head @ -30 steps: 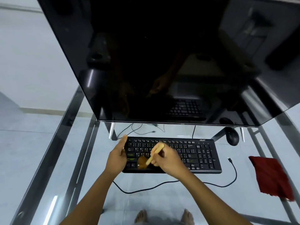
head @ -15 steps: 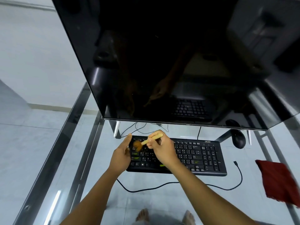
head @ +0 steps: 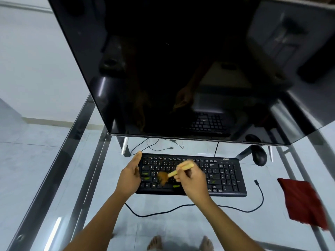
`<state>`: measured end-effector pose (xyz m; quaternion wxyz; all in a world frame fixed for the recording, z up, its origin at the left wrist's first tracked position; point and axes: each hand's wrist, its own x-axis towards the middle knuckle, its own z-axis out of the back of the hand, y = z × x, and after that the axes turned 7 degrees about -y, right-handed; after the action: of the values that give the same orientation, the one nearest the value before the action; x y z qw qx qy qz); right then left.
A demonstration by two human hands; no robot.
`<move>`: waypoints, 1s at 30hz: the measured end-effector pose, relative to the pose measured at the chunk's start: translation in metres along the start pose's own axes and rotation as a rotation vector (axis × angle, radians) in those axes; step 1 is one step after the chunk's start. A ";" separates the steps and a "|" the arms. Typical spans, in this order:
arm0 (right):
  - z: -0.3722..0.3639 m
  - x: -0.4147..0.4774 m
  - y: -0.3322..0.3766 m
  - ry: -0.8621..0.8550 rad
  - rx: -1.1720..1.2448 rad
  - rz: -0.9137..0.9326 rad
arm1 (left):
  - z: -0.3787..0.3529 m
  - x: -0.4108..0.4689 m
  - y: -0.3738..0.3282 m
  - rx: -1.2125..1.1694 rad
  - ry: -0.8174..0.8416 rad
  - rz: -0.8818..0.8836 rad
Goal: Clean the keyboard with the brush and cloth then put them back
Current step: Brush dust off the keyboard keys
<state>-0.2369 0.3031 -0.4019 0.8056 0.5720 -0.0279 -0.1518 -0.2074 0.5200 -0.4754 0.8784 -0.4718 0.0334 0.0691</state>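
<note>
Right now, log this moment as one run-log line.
stage: brushing | right hand: grips brush, bristles on keyboard, left half | left hand: rests on keyboard left edge | red cloth: lying apart at right

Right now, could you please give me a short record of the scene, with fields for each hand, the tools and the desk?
left hand: rests against the left edge of the keyboard, fingers straight
right hand: grips the brush by its yellow handle, bristles over the left-side keys
cloth: red, lying untouched on the glass desk, right of the keyboard
mouse: behind the keyboard's right end, below the monitor
stage: brushing; cloth not yet used
</note>
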 end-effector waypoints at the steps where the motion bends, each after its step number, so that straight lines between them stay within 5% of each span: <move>1: 0.003 -0.004 -0.005 -0.090 -0.008 0.020 | -0.001 -0.001 0.000 0.001 -0.001 0.007; 3: 0.005 -0.012 -0.011 -0.091 0.062 -0.010 | -0.004 -0.002 -0.003 0.011 -0.017 0.003; 6: -0.001 -0.024 -0.009 0.242 0.089 -0.145 | -0.003 -0.004 -0.006 0.043 -0.042 -0.015; 10: 0.011 -0.014 -0.017 -0.102 0.181 -0.186 | -0.001 -0.002 -0.005 0.038 -0.008 -0.012; 15: 0.004 -0.008 -0.003 0.223 0.061 -0.160 | 0.001 -0.003 -0.006 0.045 -0.021 -0.042; 19: 0.004 0.019 0.006 -0.104 0.048 -0.024 | 0.003 -0.003 -0.011 0.031 0.018 -0.013; 23: -0.012 0.020 0.017 0.169 -0.069 0.058 | 0.011 0.002 -0.009 0.047 0.059 -0.016; 26: -0.014 0.028 0.024 -0.047 -0.131 0.206 | 0.011 0.000 -0.014 0.012 0.065 0.008; 30: -0.015 0.025 0.023 0.175 -0.235 0.224 | 0.008 0.001 -0.021 0.043 0.013 0.010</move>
<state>-0.2053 0.3164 -0.3892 0.8781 0.4783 -0.0035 -0.0130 -0.2030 0.5151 -0.4540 0.8876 -0.4532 0.0428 0.0696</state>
